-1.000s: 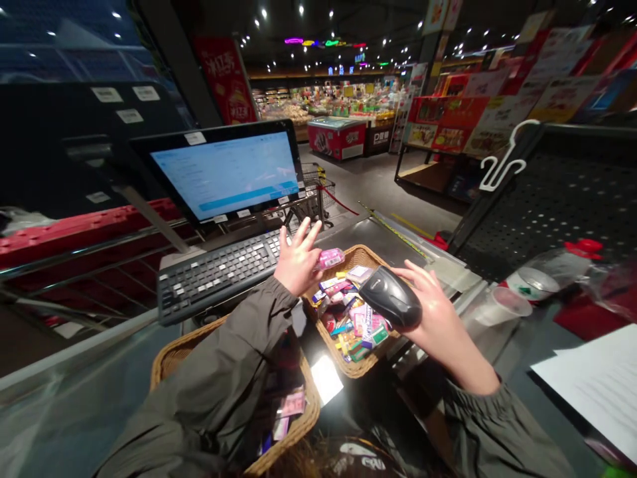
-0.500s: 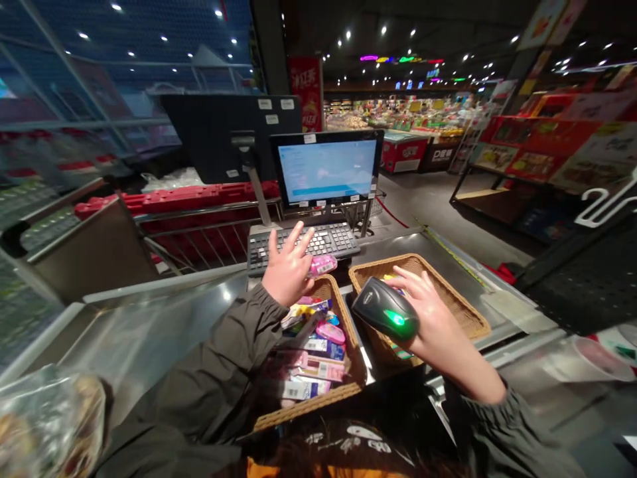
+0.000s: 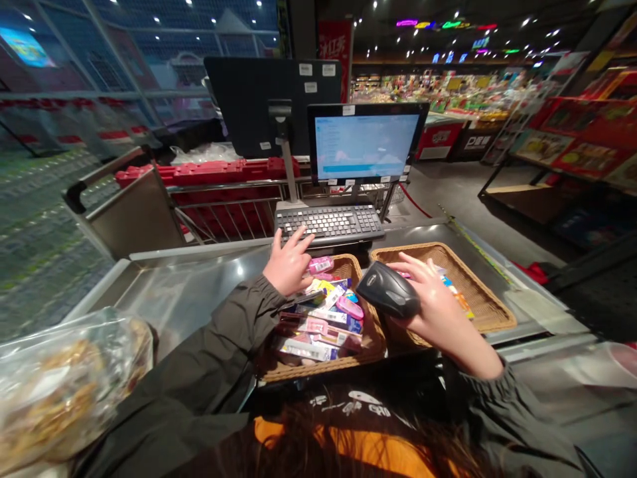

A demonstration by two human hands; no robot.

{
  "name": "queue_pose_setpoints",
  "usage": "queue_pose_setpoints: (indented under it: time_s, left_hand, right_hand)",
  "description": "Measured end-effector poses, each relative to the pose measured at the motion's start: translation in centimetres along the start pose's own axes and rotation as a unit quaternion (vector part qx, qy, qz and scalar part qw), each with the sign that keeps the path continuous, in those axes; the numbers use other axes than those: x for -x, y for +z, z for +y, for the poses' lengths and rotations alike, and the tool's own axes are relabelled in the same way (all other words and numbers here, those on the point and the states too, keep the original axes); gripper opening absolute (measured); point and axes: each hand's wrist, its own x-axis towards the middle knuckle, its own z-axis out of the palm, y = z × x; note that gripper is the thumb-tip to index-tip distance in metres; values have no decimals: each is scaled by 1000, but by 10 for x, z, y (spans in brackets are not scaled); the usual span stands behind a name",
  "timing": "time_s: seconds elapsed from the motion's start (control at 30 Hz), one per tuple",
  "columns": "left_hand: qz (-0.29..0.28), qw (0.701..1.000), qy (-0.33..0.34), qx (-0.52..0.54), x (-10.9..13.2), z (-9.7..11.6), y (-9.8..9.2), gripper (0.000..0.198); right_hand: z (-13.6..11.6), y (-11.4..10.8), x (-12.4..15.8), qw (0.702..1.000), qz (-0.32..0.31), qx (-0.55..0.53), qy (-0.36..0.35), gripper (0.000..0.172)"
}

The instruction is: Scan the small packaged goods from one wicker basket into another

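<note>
My left hand (image 3: pixel 288 263) hovers over the far left corner of a wicker basket (image 3: pixel 381 338), its upper fingers spread. A small pink package (image 3: pixel 321 265) with a barcode label is by its thumb and seems gripped on the hand's underside, which is hidden. My right hand (image 3: pixel 430 295) is wrapped round a black barcode scanner (image 3: pixel 388 290), held over the gap between two baskets. In the left basket lie several small packages, among them a pink one (image 3: pixel 350 307). The right basket (image 3: pixel 490 312) holds a few colourful packets (image 3: pixel 460 295), partly covered by my right hand.
Behind the baskets stand a keyboard (image 3: pixel 331 222) and a lit monitor (image 3: pixel 367 146), with a second dark screen (image 3: pixel 273 99) to the left. A clear bag of food (image 3: pixel 64 392) rests at the near left on the metal counter (image 3: pixel 199 285). A pale cup (image 3: pixel 614 365) is at right.
The view has shifted left and downward. My left hand has drawn back from the keyboard toward the left basket, the pink package moving with it. The scanner's green light has gone out.
</note>
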Motion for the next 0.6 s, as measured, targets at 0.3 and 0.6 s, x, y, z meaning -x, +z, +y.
queue_pose_setpoints:
  time_s: [0.3,0.6]
  left_hand:
    - [-135,989,13,65,30,-5,45,26]
    - [-198,959,109,169,41,36,96,51]
  right_hand:
    - [4,10,7,999,-45,3,4,37]
    - [15,14,17,994,-108,-30,-6,31]
